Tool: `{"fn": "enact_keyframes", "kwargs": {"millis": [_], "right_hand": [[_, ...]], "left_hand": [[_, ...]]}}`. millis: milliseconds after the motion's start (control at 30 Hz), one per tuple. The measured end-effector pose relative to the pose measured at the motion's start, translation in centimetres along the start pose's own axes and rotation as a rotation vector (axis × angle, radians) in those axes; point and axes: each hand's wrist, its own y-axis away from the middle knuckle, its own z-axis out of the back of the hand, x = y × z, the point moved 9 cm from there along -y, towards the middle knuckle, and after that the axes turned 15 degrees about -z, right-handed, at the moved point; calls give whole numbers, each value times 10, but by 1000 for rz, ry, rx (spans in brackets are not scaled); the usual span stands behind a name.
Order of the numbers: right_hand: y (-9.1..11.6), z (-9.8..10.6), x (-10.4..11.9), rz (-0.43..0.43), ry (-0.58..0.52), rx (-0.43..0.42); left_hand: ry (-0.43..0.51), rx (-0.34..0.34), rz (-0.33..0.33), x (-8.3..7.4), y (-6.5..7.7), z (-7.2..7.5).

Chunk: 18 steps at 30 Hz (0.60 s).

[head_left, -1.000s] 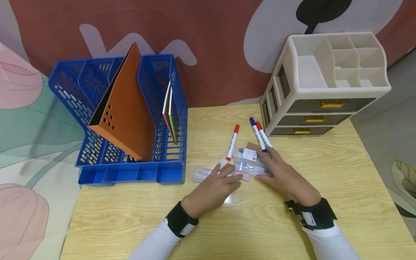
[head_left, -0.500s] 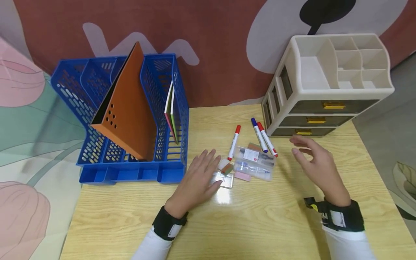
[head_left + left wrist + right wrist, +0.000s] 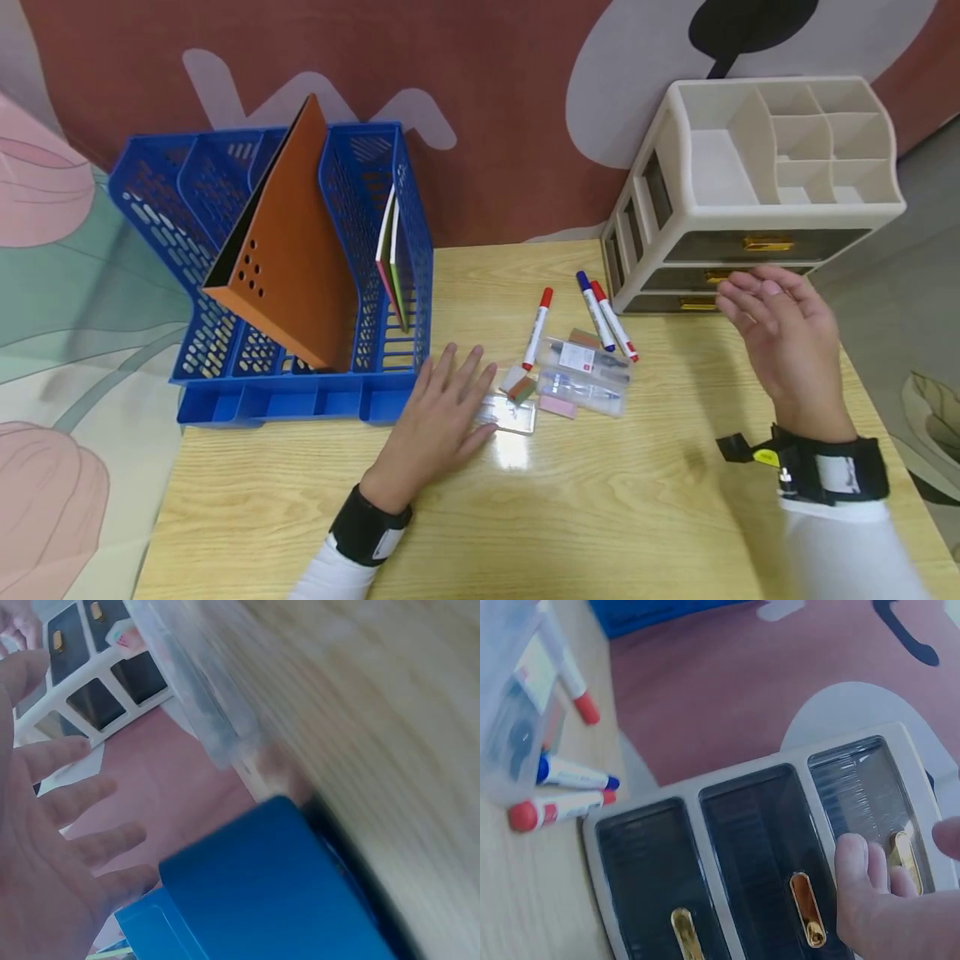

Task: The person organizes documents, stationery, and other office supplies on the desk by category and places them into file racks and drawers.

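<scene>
In the head view my left hand (image 3: 431, 421), fingers spread and holding nothing, is beside a flat clear plastic case (image 3: 512, 414). My right hand (image 3: 787, 358) is raised before the white drawer unit (image 3: 678, 192), fingers loosely bent and nothing in them. From the right wrist, its fingertips overlap the top drawer close to a gold handle (image 3: 904, 859). Between the hands lie two clear pen cases (image 3: 581, 392), a pink eraser (image 3: 557, 407), a brown-green eraser (image 3: 522, 390) and a white one (image 3: 512, 377). Two red-capped markers (image 3: 537, 329) and a blue marker (image 3: 596, 310) lie behind them.
A blue file rack (image 3: 300, 396) stands at the left, holding an orange folder (image 3: 300, 267) and thin booklets (image 3: 392, 258). Several small compartments top the drawer unit. A patterned cloth (image 3: 495, 125) hangs behind the wooden table (image 3: 570, 525).
Both hands have come away from the pile of stationery. My left hand has slid left off the clear case; my right hand has moved right and up toward the drawers.
</scene>
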Motion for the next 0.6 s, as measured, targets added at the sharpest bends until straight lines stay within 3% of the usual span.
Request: {"fn": "enact_keyframes", "kwargs": {"millis": [133, 267, 500, 600], "right_hand": [[-9, 7, 2, -78, -180, -17], [-16, 12, 3, -127, -288, -50], [-25, 10, 3, -203, -531, -58], [-27, 11, 3, -224, -597, -98]], "left_hand": [[-55, 12, -27, 1, 2, -1], [-67, 29, -45, 1, 3, -2], [-58, 37, -75, -3, 7, -3], [-34, 39, -74, -4, 8, -4]]}}
